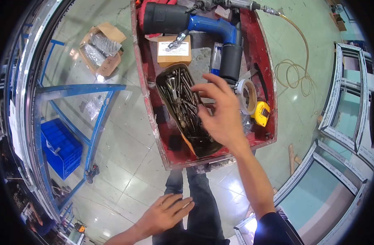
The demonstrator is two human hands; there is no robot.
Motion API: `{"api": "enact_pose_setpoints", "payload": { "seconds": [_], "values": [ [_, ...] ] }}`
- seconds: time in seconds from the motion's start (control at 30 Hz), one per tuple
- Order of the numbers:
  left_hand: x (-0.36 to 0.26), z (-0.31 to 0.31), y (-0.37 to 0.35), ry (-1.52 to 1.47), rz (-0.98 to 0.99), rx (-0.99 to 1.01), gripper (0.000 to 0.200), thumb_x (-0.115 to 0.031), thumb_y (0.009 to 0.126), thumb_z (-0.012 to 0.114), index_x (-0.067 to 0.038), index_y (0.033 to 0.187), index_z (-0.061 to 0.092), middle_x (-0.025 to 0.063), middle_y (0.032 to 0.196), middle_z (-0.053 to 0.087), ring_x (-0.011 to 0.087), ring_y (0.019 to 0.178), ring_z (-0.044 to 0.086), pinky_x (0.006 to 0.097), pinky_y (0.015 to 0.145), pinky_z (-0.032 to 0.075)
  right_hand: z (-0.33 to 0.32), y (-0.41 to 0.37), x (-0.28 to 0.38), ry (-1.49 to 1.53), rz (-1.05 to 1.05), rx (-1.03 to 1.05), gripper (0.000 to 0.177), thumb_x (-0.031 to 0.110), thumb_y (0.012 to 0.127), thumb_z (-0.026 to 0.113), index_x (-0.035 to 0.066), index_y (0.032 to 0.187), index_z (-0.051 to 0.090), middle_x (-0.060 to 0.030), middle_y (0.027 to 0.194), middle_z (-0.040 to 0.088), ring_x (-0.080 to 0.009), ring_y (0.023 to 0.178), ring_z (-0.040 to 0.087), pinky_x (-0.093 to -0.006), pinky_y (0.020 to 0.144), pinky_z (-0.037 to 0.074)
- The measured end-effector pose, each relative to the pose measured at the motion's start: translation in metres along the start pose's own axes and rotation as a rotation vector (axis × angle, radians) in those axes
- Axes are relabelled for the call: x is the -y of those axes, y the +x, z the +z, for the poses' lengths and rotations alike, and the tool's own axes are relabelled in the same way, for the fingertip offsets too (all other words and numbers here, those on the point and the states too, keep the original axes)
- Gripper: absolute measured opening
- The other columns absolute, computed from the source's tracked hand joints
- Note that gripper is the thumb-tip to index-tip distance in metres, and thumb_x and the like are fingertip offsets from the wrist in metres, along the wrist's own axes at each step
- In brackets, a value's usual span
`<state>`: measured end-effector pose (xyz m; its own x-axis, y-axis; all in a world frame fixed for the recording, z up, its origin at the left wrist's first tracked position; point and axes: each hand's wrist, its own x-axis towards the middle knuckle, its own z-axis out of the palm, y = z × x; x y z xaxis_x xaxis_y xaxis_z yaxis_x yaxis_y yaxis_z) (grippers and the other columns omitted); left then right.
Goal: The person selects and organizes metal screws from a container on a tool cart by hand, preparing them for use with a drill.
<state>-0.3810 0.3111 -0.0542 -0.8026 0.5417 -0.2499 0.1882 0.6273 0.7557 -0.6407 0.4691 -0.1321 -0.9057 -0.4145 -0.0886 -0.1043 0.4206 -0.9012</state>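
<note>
My right hand (221, 114) hovers over the right side of a narrow metal box (205, 147), its fingers curved and apart with nothing visible in them. The box holds a jumble of drill bits and similar metal rods (183, 96). Part of its right edge is hidden by the hand. My left hand (164, 212) is held low in front of my legs, fingers stretched out and empty. Beyond the box, a blue and black rivet gun (213, 26) lies across the red tray (154, 130). A small labelled cardboard box (174, 59) sits just behind the drill bits.
Right of my right hand lie a roll of tape (247, 96) and a yellow tape measure (261, 114). An air hose (305, 36) coils on the floor. At left stand a blue frame (80, 88), a blue crate (62, 149) and an open carton (107, 67). White-edged window frames (338, 163) lean at right.
</note>
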Motion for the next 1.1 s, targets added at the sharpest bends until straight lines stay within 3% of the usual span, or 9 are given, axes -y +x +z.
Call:
{"api": "enact_pose_setpoints", "payload": {
  "seconds": [0.13, 0.2, 0.37, 0.5, 0.57, 0.67, 0.7, 0.83, 1.1],
  "values": [
    [0.01, -0.051, 0.02, -0.292, -0.136, -0.357, 0.039, -0.011, 0.078, 0.085, -0.01, 0.115, 0.072, 0.009, 0.126, 0.071, 0.0309, 0.113, 0.069, 0.0398, 0.09, 0.058, -0.029, -0.025, 0.005, 0.149, 0.006, -0.112, 0.029, -0.007, 0.088, 0.065, 0.005, 0.113, 0.072, -0.0163, 0.135, 0.059, -0.027, 0.107, 0.07, -0.032, 0.079, 0.062],
    [0.018, -0.088, 0.021, -0.151, -0.079, -0.528, 0.062, -0.022, 0.08, 0.083, -0.004, 0.135, 0.06, 0.0259, 0.126, 0.066, 0.0409, 0.115, 0.066, 0.0452, 0.092, 0.055, -0.033, -0.039, 0.008, 0.076, -0.034, -0.155, 0.027, -0.009, 0.087, 0.065, 0.005, 0.109, 0.073, -0.0162, 0.13, 0.063, -0.026, 0.104, 0.07, -0.0321, 0.078, 0.061],
    [0.038, -0.127, 0.022, -0.163, -0.079, -1.008, 0.071, -0.027, 0.083, 0.079, -0.003, 0.144, 0.052, 0.0263, 0.133, 0.062, 0.0405, 0.122, 0.062, 0.0454, 0.093, 0.053, -0.02, -0.065, 0.013, -0.122, -0.061, -0.174, 0.023, -0.012, 0.084, 0.067, 0.001, 0.102, 0.073, -0.0134, 0.128, 0.066, -0.023, 0.106, 0.069, -0.0331, 0.085, 0.056],
    [0.053, -0.142, 0.046, -0.136, -0.073, -1.033, 0.072, -0.026, 0.083, 0.078, -0.003, 0.145, 0.051, 0.0257, 0.135, 0.06, 0.04, 0.124, 0.06, 0.0454, 0.094, 0.053, -0.016, -0.076, 0.008, -0.188, -0.064, -0.231, 0.025, -0.012, 0.083, 0.067, 0.004, 0.101, 0.074, -0.0133, 0.117, 0.072, -0.0289, 0.113, 0.068, -0.0356, 0.087, 0.056],
    [0.056, -0.128, 0.053, -0.144, -0.055, -1.087, 0.072, -0.025, 0.083, 0.078, -0.003, 0.146, 0.051, 0.0254, 0.137, 0.059, 0.0397, 0.125, 0.059, 0.0454, 0.095, 0.053, -0.016, -0.078, 0.0, -0.233, -0.191, -0.264, 0.026, -0.009, 0.082, 0.07, 0.003, 0.104, 0.075, -0.0194, 0.129, 0.065, -0.0316, 0.107, 0.07, -0.0385, 0.091, 0.056],
    [0.068, -0.133, 0.071, -0.204, -0.064, -1.054, 0.072, -0.024, 0.083, 0.077, -0.003, 0.147, 0.05, 0.0249, 0.139, 0.057, 0.0392, 0.127, 0.058, 0.0453, 0.096, 0.053, -0.016, -0.088, 0.022, -0.109, 0.044, -0.245, 0.024, -0.007, 0.085, 0.066, 0.004, 0.104, 0.075, -0.0197, 0.127, 0.066, -0.0348, 0.113, 0.069, -0.0401, 0.098, 0.054],
    [0.069, -0.127, 0.078, -0.179, -0.052, -1.072, 0.072, -0.024, 0.083, 0.077, -0.003, 0.147, 0.05, 0.0248, 0.139, 0.057, 0.0391, 0.127, 0.058, 0.0453, 0.097, 0.052, -0.034, -0.05, 0.007, -0.215, -0.129, -0.19, 0.022, -0.005, 0.086, 0.066, 0.003, 0.104, 0.075, -0.0199, 0.127, 0.066, -0.0354, 0.113, 0.069, -0.0405, 0.099, 0.054],
    [0.066, -0.097, 0.09, -0.216, 0.013, -1.045, 0.072, -0.022, 0.084, 0.076, -0.003, 0.148, 0.049, 0.0242, 0.142, 0.055, 0.0385, 0.13, 0.056, 0.0453, 0.098, 0.052, -0.058, -0.078, -0.046, -0.368, -0.261, -0.029, 0.015, 0.003, 0.088, 0.071, 0.002, 0.102, 0.075, -0.0211, 0.131, 0.064, -0.036, 0.111, 0.067, -0.0416, 0.096, 0.053],
    [0.033, -0.119, 0.088, -0.397, 0.119, -1.039, 0.073, -0.02, 0.084, 0.073, -0.003, 0.15, 0.047, 0.0231, 0.147, 0.051, 0.0373, 0.134, 0.054, 0.0452, 0.101, 0.052, -0.05, -0.115, 0.01, -0.522, -0.075, -0.015, 0.016, 0.01, 0.087, 0.075, 0.002, 0.1, 0.076, -0.0221, 0.134, 0.061, -0.0385, 0.113, 0.063, -0.044, 0.096, 0.052]
  ]
}}
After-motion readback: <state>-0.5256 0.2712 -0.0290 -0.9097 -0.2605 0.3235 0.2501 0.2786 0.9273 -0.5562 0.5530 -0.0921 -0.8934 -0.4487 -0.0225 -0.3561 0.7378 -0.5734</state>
